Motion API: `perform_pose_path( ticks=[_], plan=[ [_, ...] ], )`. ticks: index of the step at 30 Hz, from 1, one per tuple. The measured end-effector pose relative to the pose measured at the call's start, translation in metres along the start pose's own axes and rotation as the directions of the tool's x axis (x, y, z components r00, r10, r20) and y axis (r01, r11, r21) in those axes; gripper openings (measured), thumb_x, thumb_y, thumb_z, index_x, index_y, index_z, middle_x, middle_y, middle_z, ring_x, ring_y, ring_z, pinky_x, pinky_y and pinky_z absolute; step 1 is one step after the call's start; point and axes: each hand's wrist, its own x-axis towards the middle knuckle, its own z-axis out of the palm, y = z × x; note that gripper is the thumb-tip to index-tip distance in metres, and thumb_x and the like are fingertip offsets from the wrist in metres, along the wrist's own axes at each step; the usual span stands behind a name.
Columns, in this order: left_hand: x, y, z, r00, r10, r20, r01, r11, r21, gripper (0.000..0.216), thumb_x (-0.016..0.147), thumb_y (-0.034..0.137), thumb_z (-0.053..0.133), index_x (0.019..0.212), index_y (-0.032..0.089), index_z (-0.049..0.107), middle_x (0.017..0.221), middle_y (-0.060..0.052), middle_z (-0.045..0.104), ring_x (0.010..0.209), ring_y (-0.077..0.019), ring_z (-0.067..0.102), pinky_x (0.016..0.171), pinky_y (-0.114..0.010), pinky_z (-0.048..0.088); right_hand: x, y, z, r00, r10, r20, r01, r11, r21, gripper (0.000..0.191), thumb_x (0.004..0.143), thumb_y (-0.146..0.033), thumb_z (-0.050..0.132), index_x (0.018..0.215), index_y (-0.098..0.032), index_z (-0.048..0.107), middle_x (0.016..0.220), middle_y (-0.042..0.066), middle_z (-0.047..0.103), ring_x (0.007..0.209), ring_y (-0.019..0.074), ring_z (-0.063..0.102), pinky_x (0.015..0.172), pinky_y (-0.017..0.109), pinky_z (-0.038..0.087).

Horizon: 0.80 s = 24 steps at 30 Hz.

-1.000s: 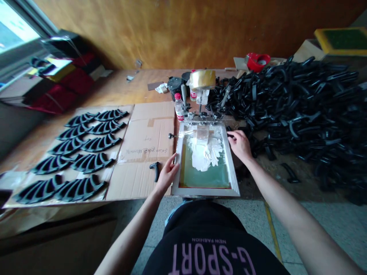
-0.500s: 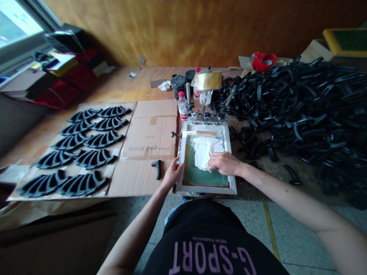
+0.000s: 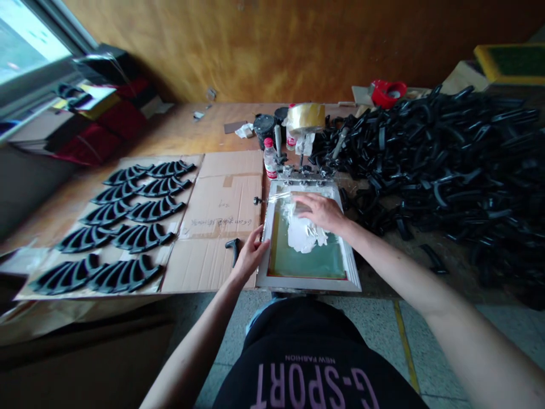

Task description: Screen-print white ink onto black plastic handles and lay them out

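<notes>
A metal-framed printing screen (image 3: 306, 282) with green mesh lies in front of me, and a smear of white ink (image 3: 304, 238) covers its middle. My left hand (image 3: 251, 253) grips the frame's left edge, thumb on top. My right hand (image 3: 323, 211) is curled palm-down over the far part of the ink, pressing a squeegee whose blade is mostly hidden under the fingers. A small black handle piece (image 3: 232, 250) lies on the cardboard just left of my left hand.
Flattened cardboard (image 3: 221, 199) to the left carries rows of black fin-shaped parts (image 3: 123, 227). A big heap of black plastic parts (image 3: 447, 165) fills the right side. Behind the screen stand a small bottle (image 3: 269, 159), a tape roll (image 3: 305, 116), black cans (image 3: 264, 126) and a red tape dispenser (image 3: 385, 92).
My right hand went from the frame's right edge onto the mesh, drew toward me over the ink, then pushed back to the far part. My left hand stayed on the left edge.
</notes>
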Motion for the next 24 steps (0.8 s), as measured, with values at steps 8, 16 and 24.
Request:
perform_pose_path(
  ticks=[8,16,24],
  plan=[
    [0.008,0.117,0.000,0.956,0.246,-0.157,-0.286,0.899,-0.331,0.056,0.087,0.068,0.044,0.103,0.019,0.067,0.086,-0.006,0.070,0.063,-0.0120,0.061,0.050,-0.021,0.046,-0.006,0.098,-0.046,0.826,0.446,-0.346,-0.526,0.830,-0.185,0.035,0.098,-0.024,0.038,0.108,-0.007,0.066,0.086,0.009,0.070,0.073,0.0138,0.061,0.065,0.025,0.051],
    [0.016,0.121,0.037,0.974,0.188,-0.124,-0.223,0.868,-0.444,0.059,0.088,0.067,0.042,0.121,0.020,0.055,0.101,-0.010,0.071,0.084,-0.0174,0.068,0.058,-0.023,0.051,-0.074,0.029,0.059,0.946,0.294,0.138,-0.269,0.947,-0.175,0.021,0.085,-0.036,0.068,0.083,-0.015,0.065,0.093,0.011,0.069,0.091,0.0215,0.064,0.082,0.030,0.049],
    [-0.028,0.005,0.065,0.930,-0.304,0.209,0.364,0.846,-0.390,0.050,0.084,0.063,0.052,0.101,0.017,0.058,0.095,-0.012,0.071,0.079,-0.0207,0.069,0.061,-0.029,0.054,-0.077,-0.048,0.055,0.992,0.105,0.072,-0.118,0.970,0.211,0.011,0.095,-0.021,0.053,0.089,-0.019,0.062,0.089,0.005,0.066,0.089,0.0172,0.060,0.079,0.028,0.045]
  ],
)
